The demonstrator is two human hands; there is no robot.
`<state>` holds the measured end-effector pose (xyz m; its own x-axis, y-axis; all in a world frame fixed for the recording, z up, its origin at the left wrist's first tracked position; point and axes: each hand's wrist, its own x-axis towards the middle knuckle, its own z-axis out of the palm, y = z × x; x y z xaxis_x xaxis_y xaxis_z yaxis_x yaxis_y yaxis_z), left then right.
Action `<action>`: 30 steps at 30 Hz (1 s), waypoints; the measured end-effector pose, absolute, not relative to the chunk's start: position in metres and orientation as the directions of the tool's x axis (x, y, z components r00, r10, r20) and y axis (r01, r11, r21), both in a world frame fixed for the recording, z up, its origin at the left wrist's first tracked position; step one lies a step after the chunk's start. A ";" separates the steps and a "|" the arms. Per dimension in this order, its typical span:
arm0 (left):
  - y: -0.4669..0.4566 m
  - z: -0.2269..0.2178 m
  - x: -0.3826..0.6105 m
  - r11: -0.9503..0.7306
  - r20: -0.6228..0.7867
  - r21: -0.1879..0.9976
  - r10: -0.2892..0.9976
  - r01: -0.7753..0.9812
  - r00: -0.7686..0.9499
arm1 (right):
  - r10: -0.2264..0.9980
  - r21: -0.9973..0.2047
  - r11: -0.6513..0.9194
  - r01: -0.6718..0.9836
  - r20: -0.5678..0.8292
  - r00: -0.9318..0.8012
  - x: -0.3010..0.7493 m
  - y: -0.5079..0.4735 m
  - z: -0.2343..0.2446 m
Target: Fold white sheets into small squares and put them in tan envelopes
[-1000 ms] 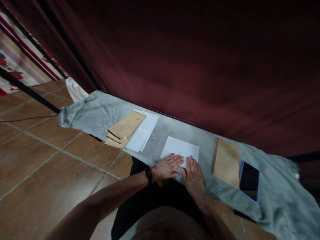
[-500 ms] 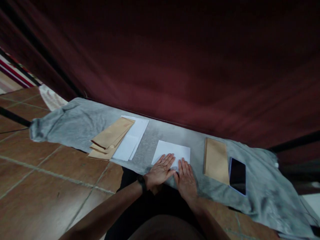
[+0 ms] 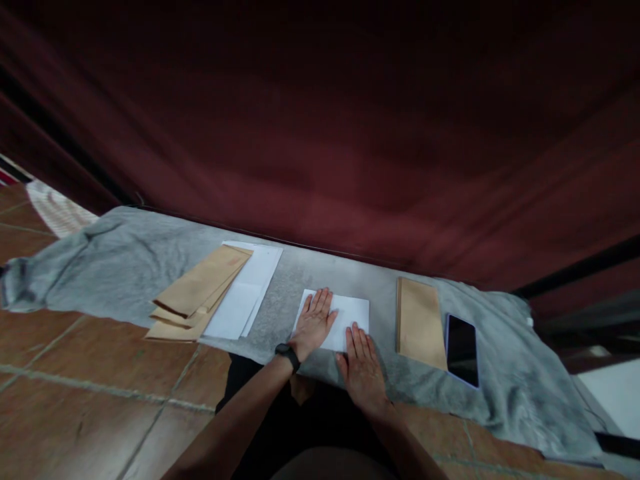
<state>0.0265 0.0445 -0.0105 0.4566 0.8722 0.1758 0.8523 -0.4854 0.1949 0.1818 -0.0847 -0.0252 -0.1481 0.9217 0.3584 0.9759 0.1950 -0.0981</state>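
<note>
A white sheet of paper (image 3: 351, 312), apparently folded, lies flat on the grey cloth in front of me. My left hand (image 3: 314, 324) rests palm down across its left part, fingers stretched out toward the far edge. Lower on the right, my right hand (image 3: 362, 368) lies flat with its fingertips on the near right corner of the paper. Both hands are open and press from above; neither grips anything. Part of the paper's near and left side is hidden under them.
Several brown envelopes (image 3: 200, 283) lie fanned on white sheets (image 3: 250, 287) at left. To the right are a stack of brown envelopes (image 3: 421, 323) and a phone (image 3: 462, 350). The grey cloth (image 3: 330, 270) covers a narrow surface against a dark red curtain (image 3: 320, 167).
My left hand has slid up and away from my right hand, onto the paper's left part. The right hand stays near the close right corner. The whole view has shifted a little.
</note>
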 end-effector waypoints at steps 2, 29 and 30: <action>0.046 -0.012 0.023 -0.447 0.195 0.198 0.890 0.872 0.412 | 0.925 -0.109 0.192 0.975 0.351 -0.143 0.182 -0.085 -0.024; 0.044 -0.011 0.017 -0.340 0.194 0.129 0.930 0.932 0.313 | 0.939 -0.227 0.002 0.974 0.336 0.076 0.166 -0.005 -0.030; 0.045 -0.012 0.016 -0.334 0.192 0.133 0.932 0.933 0.306 | 0.935 -0.220 -0.004 0.975 0.346 0.082 0.169 -0.006 -0.031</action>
<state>0.0165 0.0445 -0.0116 0.3062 0.9323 0.1924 0.9332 -0.3339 0.1329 0.1687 -0.0063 -0.0310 0.0817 0.9346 0.3463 0.9754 -0.0037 -0.2203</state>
